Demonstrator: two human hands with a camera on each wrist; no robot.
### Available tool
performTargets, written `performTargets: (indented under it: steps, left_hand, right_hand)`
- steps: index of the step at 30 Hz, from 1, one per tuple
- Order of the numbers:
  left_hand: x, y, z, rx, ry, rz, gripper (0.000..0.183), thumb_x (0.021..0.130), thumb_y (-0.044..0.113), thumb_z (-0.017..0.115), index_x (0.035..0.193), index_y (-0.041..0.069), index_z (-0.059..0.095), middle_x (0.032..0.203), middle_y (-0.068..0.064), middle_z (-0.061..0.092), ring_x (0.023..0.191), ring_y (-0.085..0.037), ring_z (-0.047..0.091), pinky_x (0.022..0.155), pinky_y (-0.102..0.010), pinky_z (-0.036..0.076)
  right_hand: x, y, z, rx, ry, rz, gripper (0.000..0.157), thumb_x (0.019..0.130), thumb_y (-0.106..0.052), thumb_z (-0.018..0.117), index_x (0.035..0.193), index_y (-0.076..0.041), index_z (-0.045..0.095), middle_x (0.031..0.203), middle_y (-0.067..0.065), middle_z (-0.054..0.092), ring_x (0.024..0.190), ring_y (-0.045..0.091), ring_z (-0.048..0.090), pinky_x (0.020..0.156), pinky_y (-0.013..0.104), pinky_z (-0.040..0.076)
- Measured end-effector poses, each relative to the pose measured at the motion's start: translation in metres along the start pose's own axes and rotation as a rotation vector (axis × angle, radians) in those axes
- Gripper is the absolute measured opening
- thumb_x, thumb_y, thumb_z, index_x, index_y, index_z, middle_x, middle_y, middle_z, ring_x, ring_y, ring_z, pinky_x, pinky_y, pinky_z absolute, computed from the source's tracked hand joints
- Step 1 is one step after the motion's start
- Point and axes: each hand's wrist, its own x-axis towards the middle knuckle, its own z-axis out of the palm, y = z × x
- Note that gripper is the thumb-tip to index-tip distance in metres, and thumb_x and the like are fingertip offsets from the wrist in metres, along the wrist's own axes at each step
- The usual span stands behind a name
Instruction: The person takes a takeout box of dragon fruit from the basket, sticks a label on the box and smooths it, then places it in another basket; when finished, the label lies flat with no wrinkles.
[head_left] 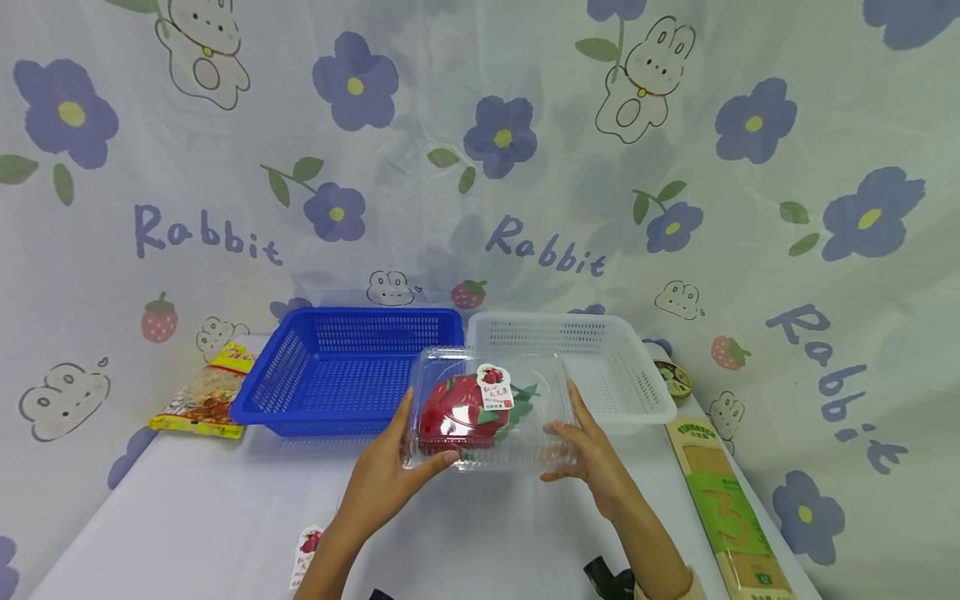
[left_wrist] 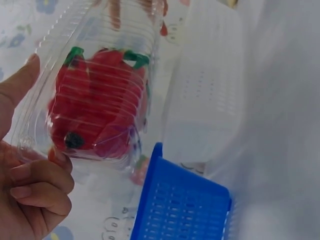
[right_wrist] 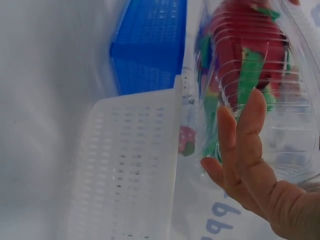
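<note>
Both hands hold a clear plastic clamshell box [head_left: 540, 375] above the table, in front of two baskets. Inside it, toward the left, lies a red dragon fruit [head_left: 457, 412] with green tips. A white label with a fruit picture [head_left: 495, 387] is on the lid. My left hand [head_left: 382, 475] grips the left end, its thumb along the near edge. My right hand [head_left: 600, 458] holds the right end; in the right wrist view its fingers [right_wrist: 250, 132] lie lightly bent along the ribbed side.
A blue basket [head_left: 348, 429] and a white basket [head_left: 660, 408] stand side by side at the back. At left lies a yellow food packet [head_left: 202, 396]. At right are a long green-labelled packet [head_left: 723, 508] and a tin [head_left: 675, 380]. Another fruit label [head_left: 303, 554] lies near the left forearm.
</note>
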Motion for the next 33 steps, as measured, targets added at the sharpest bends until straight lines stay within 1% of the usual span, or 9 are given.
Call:
performTargets:
  steps: [6,12,16,21,26,28,30,32,33]
  left_hand:
    - [0.009,-0.002,0.005,-0.024,0.007,0.023,0.105,0.08,0.06,0.074,0.16,0.027,0.015,0.149,-0.019,0.048,0.121,-0.044,0.058,0.092,-0.062,0.05]
    - [0.015,-0.002,0.008,-0.027,0.01,0.037,0.106,0.08,0.06,0.074,0.161,0.023,0.016,0.151,-0.019,0.046,0.125,-0.044,0.056,0.094,-0.061,0.049]
    - [0.019,-0.002,0.011,-0.013,0.015,0.043,0.107,0.079,0.06,0.075,0.16,0.021,0.016,0.146,-0.02,0.051,0.118,-0.041,0.06,0.092,-0.058,0.051]
    - [0.024,-0.001,0.015,-0.01,0.019,0.053,0.107,0.08,0.059,0.075,0.16,0.02,0.017,0.14,-0.021,0.055,0.111,-0.037,0.063,0.088,-0.056,0.054]
    - [0.029,0.001,0.017,-0.008,0.02,0.066,0.106,0.081,0.059,0.074,0.16,0.018,0.017,0.144,-0.02,0.053,0.113,-0.038,0.062,0.089,-0.057,0.053]
    - [0.031,0.001,0.017,-0.003,0.021,0.064,0.106,0.081,0.059,0.074,0.16,0.018,0.017,0.138,-0.019,0.057,0.109,-0.035,0.063,0.086,-0.053,0.054]
    - [0.033,0.002,0.018,-0.005,0.021,0.062,0.106,0.08,0.058,0.075,0.16,0.018,0.018,0.123,-0.017,0.062,0.099,-0.028,0.061,0.078,-0.045,0.055]
    - [0.035,0.003,0.019,-0.007,0.021,0.058,0.107,0.08,0.058,0.075,0.16,0.018,0.018,0.107,-0.013,0.062,0.091,-0.024,0.056,0.07,-0.037,0.051]
    - [0.036,0.003,0.02,-0.007,0.023,0.059,0.107,0.079,0.059,0.075,0.16,0.018,0.018,0.104,-0.012,0.061,0.089,-0.023,0.054,0.069,-0.035,0.05]
  right_hand:
    - [0.007,-0.001,-0.005,-0.001,0.007,-0.007,0.07,0.103,-0.029,0.041,0.16,-0.032,0.001,0.147,0.026,0.032,0.12,0.039,0.053,0.073,0.042,0.059]
    - [0.015,0.0,-0.009,0.005,0.018,0.009,0.069,0.102,-0.029,0.042,0.16,-0.036,0.004,0.143,0.027,0.036,0.118,0.043,0.054,0.073,0.041,0.059]
    - [0.017,0.0,-0.013,-0.003,0.027,0.002,0.069,0.102,-0.029,0.042,0.16,-0.035,0.004,0.145,0.025,0.034,0.121,0.041,0.052,0.074,0.042,0.059]
    - [0.02,0.0,-0.016,0.006,0.043,-0.013,0.066,0.102,-0.028,0.041,0.159,-0.038,0.009,0.138,0.02,0.042,0.11,0.03,0.057,0.073,0.042,0.058]
    - [0.024,0.001,-0.018,0.019,0.06,-0.026,0.065,0.102,-0.028,0.041,0.159,-0.037,0.011,0.133,0.019,0.044,0.104,0.03,0.059,0.071,0.041,0.059]
    - [0.025,0.001,-0.019,0.019,0.061,-0.03,0.066,0.102,-0.028,0.041,0.16,-0.035,0.01,0.134,0.02,0.044,0.103,0.03,0.06,0.071,0.041,0.059]
    - [0.027,0.001,-0.02,0.016,0.063,-0.033,0.066,0.102,-0.028,0.041,0.16,-0.035,0.01,0.134,0.021,0.043,0.102,0.03,0.061,0.071,0.041,0.059]
    - [0.028,0.001,-0.021,0.014,0.066,-0.039,0.066,0.102,-0.027,0.04,0.16,-0.034,0.01,0.135,0.022,0.043,0.102,0.031,0.062,0.071,0.042,0.059]
    - [0.029,0.001,-0.021,0.013,0.067,-0.041,0.066,0.102,-0.027,0.04,0.16,-0.033,0.01,0.135,0.022,0.043,0.101,0.031,0.062,0.071,0.042,0.059]
